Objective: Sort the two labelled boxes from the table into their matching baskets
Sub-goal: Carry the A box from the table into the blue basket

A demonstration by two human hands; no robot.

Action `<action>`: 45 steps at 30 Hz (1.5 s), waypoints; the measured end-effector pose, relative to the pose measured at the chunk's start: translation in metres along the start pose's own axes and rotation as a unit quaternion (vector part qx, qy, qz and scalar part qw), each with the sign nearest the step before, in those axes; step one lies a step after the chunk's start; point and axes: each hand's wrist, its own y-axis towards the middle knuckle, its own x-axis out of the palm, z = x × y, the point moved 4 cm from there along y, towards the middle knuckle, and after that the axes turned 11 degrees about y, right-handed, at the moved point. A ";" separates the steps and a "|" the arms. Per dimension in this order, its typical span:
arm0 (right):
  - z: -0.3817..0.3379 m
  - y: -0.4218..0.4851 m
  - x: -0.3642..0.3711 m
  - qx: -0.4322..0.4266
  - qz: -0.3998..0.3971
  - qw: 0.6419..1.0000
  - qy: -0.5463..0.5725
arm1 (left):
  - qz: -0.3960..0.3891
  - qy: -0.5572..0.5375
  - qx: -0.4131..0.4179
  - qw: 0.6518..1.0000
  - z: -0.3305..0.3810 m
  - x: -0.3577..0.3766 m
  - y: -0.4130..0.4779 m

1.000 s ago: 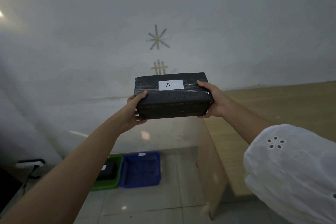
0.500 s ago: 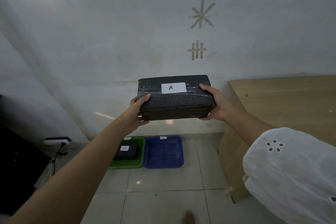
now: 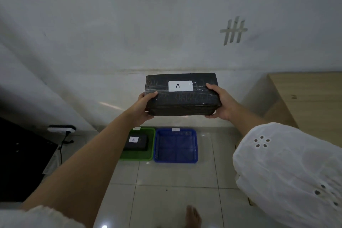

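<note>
I hold a black wrapped box A [image 3: 182, 98], with a white label reading A, out in front of me at chest height. My left hand [image 3: 143, 107] grips its left end and my right hand [image 3: 221, 103] grips its right end. On the floor below stand two baskets side by side against the wall. The blue basket [image 3: 175, 159] on the right holds nothing. The green basket [image 3: 148, 155] on the left holds a black box B [image 3: 137, 142] with a B label. Each basket has a small white tag at its far rim.
A wooden table [image 3: 311, 102] stands to the right against the wall. A dark piece of furniture [image 3: 20, 163] and a white power strip [image 3: 62, 128] with a cable sit at the left. My bare foot [image 3: 193, 215] shows on the tiled floor at the bottom.
My view has swung left and downward: the table has slid to the right edge and the baskets appear larger and nearer, below the box. Both hands keep their hold on box A.
</note>
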 end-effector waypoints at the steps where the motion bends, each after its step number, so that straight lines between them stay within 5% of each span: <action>1: 0.004 0.012 0.001 0.006 0.003 1.000 -0.002 | 0.003 -0.001 -0.007 1.000 -0.002 -0.004 0.012; 23: 0.218 0.290 -0.074 0.070 0.097 0.992 0.037 | -0.013 0.052 -0.133 0.990 -0.228 -0.056 0.281; 37: 0.349 0.405 -0.125 0.050 0.150 0.987 0.013 | 0.103 0.050 -0.146 0.983 -0.385 -0.057 0.387; 45: 0.393 0.465 -0.148 0.059 0.180 0.981 -0.028 | 0.091 0.079 -0.154 0.981 -0.445 -0.056 0.441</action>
